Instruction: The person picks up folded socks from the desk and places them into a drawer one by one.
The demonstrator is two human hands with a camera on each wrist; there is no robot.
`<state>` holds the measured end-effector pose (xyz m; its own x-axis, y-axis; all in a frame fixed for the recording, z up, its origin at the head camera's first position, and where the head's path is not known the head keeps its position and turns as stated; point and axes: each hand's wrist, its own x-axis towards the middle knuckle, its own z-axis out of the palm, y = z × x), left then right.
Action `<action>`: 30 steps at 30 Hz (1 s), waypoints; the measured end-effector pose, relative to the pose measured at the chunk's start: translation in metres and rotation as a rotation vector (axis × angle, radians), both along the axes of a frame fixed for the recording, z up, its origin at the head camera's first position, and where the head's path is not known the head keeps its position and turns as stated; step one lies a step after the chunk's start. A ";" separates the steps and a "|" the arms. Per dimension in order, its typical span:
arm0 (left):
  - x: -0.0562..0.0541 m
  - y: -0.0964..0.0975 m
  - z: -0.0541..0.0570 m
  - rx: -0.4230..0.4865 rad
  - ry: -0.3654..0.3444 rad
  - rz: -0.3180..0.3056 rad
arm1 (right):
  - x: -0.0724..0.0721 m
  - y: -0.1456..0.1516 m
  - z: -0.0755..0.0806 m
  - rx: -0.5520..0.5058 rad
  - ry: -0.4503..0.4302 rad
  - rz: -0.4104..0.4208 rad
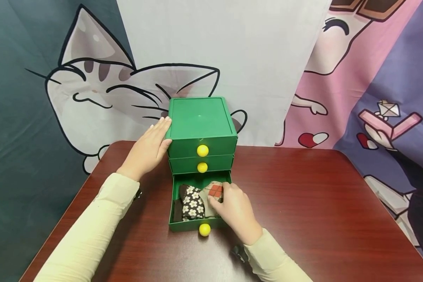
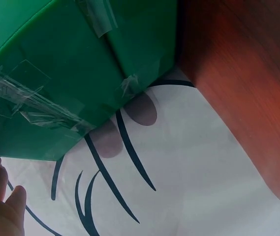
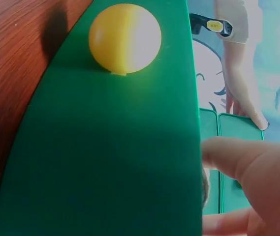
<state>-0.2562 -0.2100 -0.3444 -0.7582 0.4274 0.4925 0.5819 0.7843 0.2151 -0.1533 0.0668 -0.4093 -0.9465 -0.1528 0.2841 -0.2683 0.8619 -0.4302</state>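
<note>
A green three-drawer box [image 1: 201, 117] with round yellow knobs stands on the table, its bottom drawer [image 1: 187, 226] pulled out. Inside the drawer lie a folded black sock with white flowers [image 1: 193, 203], a plain dark folded piece [image 1: 178, 210] at the left, and a beige argyle sock [image 1: 208, 188] with a red diamond. My right hand [image 1: 237, 207] reaches over the drawer's right front, thumb and fingers around the argyle sock; its fingertips are partly hidden. My left hand [image 1: 149, 145] rests with straight fingers against the box's upper left side.
Two upper drawers with yellow knobs [image 1: 202, 150] are closed. The reddish-brown wooden table [image 1: 303, 203] extends to both sides. Behind the box hangs a cloth with cartoon cats [image 1: 91, 78]. Clear tape [image 2: 41, 105] sticks to the box's surface.
</note>
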 end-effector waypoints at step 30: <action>0.000 0.000 0.001 -0.001 0.000 -0.004 | -0.014 0.000 -0.004 0.010 0.087 0.002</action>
<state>-0.2559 -0.2100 -0.3435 -0.7561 0.4311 0.4924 0.5854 0.7819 0.2144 -0.1673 0.0667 -0.4130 -0.9178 -0.1580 0.3642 -0.3062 0.8656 -0.3963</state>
